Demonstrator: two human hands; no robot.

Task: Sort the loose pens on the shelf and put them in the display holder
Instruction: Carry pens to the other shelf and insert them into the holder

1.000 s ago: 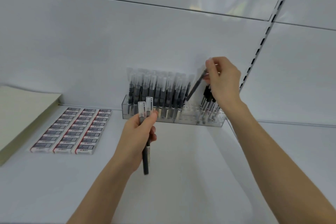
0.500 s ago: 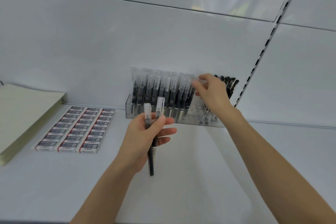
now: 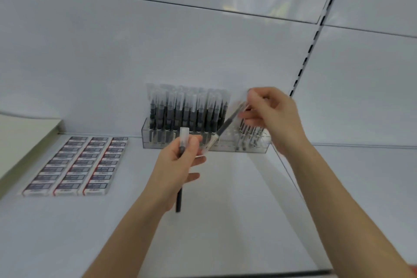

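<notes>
A: Your L hand [image 3: 178,165] grips one pen [image 3: 184,136] upright, thumb and fingers curled round the barrel. The clear cap sticks out on top and the dark end pokes out below your wrist, over the shelf [image 3: 225,221].

B: Agreed. Your R hand [image 3: 273,117] is up in front of the display holder [image 3: 146,140], fingertips pinched on the top end of a 2nd pen [image 3: 226,124]. That one slants down-left, pale cap end low, just beside your L fingertips.

A: Touching them?

B: Can't tell, too blurred there.

A: OK. The holder sits at the back of the shelf, vs. the back panel [image 3: 112,63]. Its L part is packed w/ capped pens [image 3: 187,110] standing upright in rows.

B: The R part has a smaller bunch [image 3: 250,135], tops hidden behind your R hand. Btw. the two groups the holder is see-through plastic, and your slanted pen crosses in front of it.

A: Misc.: eraser boxes [image 3: 74,165] lie flat in three columns on the shelf, L of the holder and well apart from both your hands.

B: Also a beige pad stack [image 3: 22,137] at the far L edge, and a slotted upright [image 3: 316,38] running up the wall on your R.
</notes>
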